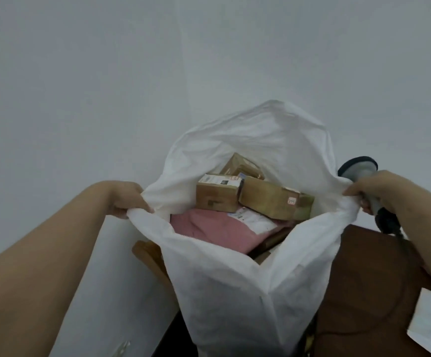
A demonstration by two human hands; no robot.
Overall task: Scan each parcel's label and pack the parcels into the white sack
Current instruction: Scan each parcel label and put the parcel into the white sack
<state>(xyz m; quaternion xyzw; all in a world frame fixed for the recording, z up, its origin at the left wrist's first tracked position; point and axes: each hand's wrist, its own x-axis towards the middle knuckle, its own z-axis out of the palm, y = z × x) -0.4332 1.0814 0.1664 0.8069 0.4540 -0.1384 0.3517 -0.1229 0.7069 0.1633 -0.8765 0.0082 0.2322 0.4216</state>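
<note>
Holding the sack mouth open from both sides: left hand (125, 200) has its grip pinched on the left rim of the white sack (235, 292), right hand (371, 189) pinches the right rim while the same grip also clamps the handle of a grey scanner (361, 168), head pointing up and away. Sack stands upright in front of the person, mouth spread wide. Inside, near the top: two cardboard boxes (217, 195) and (269, 200) side by side, touching, each with a label; a third box (237, 163) behind them; a pink mailer (214, 230) and a white mailer (254, 221) below. Looks like the packing step, late on, since the sack is fairly full. No loose parcel in view, so I can't tell whether any are left. Next move likely calls for freeing one hand without letting the rim collapse, or gathering the mouth closed. Label text is too blurred to read. Scanner cable (400, 235) runs out of sight down the right side. Brown furniture (363, 279) behind the sack is partly hidden; the wooden piece (148, 256) at left is cut off by the sack.
</note>
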